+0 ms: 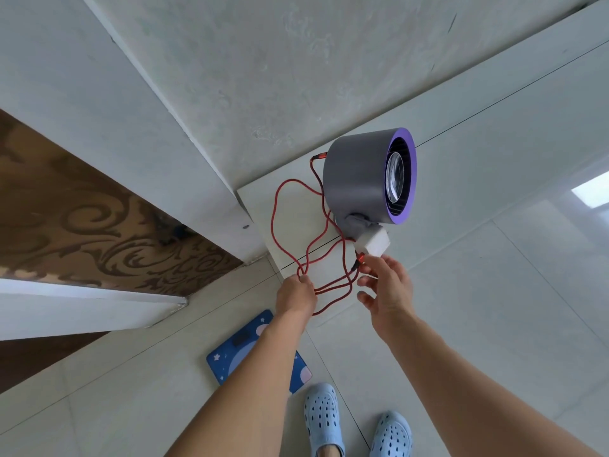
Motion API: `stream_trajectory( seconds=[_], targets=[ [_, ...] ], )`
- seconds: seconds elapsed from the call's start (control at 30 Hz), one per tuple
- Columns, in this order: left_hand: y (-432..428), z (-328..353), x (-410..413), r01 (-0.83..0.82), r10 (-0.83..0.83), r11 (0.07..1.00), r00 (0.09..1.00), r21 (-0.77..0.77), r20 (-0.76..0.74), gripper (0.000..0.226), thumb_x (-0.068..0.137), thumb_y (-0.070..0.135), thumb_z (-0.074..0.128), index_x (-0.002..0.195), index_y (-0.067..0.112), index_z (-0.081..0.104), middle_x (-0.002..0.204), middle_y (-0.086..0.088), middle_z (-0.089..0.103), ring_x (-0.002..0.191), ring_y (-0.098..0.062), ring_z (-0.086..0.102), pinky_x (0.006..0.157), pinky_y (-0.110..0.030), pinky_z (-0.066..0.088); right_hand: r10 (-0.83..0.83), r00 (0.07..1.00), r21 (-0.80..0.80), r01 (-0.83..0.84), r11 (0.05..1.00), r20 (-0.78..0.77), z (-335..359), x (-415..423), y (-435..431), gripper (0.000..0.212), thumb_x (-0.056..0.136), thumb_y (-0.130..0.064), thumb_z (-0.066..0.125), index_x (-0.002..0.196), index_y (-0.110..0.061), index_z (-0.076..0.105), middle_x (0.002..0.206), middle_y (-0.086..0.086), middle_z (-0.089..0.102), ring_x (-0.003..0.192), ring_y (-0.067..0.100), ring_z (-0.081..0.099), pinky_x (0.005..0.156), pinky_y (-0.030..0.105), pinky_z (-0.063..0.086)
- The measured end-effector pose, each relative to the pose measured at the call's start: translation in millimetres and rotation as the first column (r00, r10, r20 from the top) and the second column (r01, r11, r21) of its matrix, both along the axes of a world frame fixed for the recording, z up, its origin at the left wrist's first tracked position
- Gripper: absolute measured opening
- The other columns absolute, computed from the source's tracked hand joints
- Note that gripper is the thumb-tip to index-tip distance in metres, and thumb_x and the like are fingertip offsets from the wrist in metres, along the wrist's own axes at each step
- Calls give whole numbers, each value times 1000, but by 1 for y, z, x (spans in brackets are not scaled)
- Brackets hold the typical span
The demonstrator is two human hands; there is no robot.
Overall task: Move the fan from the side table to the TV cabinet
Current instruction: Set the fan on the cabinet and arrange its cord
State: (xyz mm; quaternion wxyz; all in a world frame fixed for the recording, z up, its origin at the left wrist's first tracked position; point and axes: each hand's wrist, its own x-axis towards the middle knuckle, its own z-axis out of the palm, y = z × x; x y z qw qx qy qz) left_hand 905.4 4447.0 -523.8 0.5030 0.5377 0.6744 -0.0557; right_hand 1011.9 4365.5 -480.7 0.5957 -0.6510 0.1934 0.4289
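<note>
Left hand [296, 291] grips the gathered loops of the red cable [272, 219] at frame centre. The right hand [387, 288], fingers spread, reaches the plug below the white charger [372, 244]; I cannot tell whether it pinches. The grey-purple fan [356, 179] stands on the white tabletop [290, 232], centre right. Best to bundle all the slack first, so that lifting the fan drags nothing.
</note>
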Motion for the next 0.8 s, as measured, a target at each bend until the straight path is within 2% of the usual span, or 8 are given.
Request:
stream_trajectory(
  seconds=[0.13, 0.27, 0.37, 0.43, 0.57, 0.7, 0.73, 0.8],
  targets=[
    [4, -4, -6, 183, -180, 980, 983, 85, -42, 39, 105, 26, 29, 118, 4, 59, 116, -14, 67, 105, -25, 64, 72, -23, 46, 26, 997, 5, -26, 1000, -79, -10, 7, 2, 37, 87, -33, 68, 117, -11, 60, 99, 9, 69, 86, 22, 64, 70, 35, 50],
    [8, -7, -10, 295, -288, 947, 955, 124, -70, 40, 105, 28, 28, 113, 5, 60, 111, -13, 68, 100, -23, 65, 67, -21, 45, -9, 995, -31, 6, 1000, -99, -14, 12, 13, 43, 81, -32, 74, 114, -8, 59, 102, 12, 72, 85, 22, 67, 68, 32, 47],
    [9, -8, -10, 396, -367, 899, 915, 188, -170, 43, 105, 30, 27, 111, 7, 62, 108, -10, 69, 92, -19, 63, 56, -19, 37, -14, 998, -132, 22, 991, 65, -13, 5, 12, 40, 77, -30, 73, 109, -11, 58, 97, 11, 69, 82, 22, 64, 64, 31, 47],
    [11, -9, -8, 453, -402, 864, 884, 222, -241, 44, 104, 30, 25, 114, 8, 62, 112, -9, 69, 93, -17, 61, 63, -20, 37, 60, 963, -138, -24, 990, 264, -11, -7, 4, 38, 75, -26, 72, 108, -16, 56, 99, 11, 67, 79, 18, 62, 59, 28, 47],
    [14, -8, -2, 530, -478, 831, 835, 166, -272, 42, 103, 20, 26, 120, 2, 60, 122, -14, 65, 109, -23, 62, 72, -22, 37, 247, 757, -107, -230, 967, 605, -10, -29, -9, 34, 73, -20, 72, 100, -29, 54, 88, -6, 65, 70, 7, 60, 53, 19, 49],
    [19, -7, 0, 546, -502, 833, 813, 86, -293, 37, 102, 18, 31, 117, 0, 60, 119, -16, 66, 107, -27, 62, 75, -27, 43, 528, 475, -301, -473, 828, 704, -16, -30, -1, 47, 71, -21, 73, 111, -35, 53, 99, -13, 61, 74, 11, 58, 59, 28, 53],
    [20, -7, 0, 519, -481, 852, 828, 70, -287, 37, 103, 21, 32, 116, 2, 60, 116, -16, 67, 102, -27, 65, 72, -26, 45, 580, 399, -360, -503, 786, 710, -19, -28, 2, 50, 72, -21, 75, 116, -31, 54, 106, -8, 61, 80, 14, 58, 62, 32, 54],
    [20, -5, 2, 416, -400, 909, 888, 26, -226, 39, 104, 28, 32, 114, 4, 60, 108, -14, 69, 73, -21, 70, 51, -19, 47, 670, 261, -478, -528, 702, 696, -25, -21, 10, 52, 74, -21, 76, 121, -25, 55, 112, -3, 60, 88, 18, 60, 64, 35, 54]
  ],
)
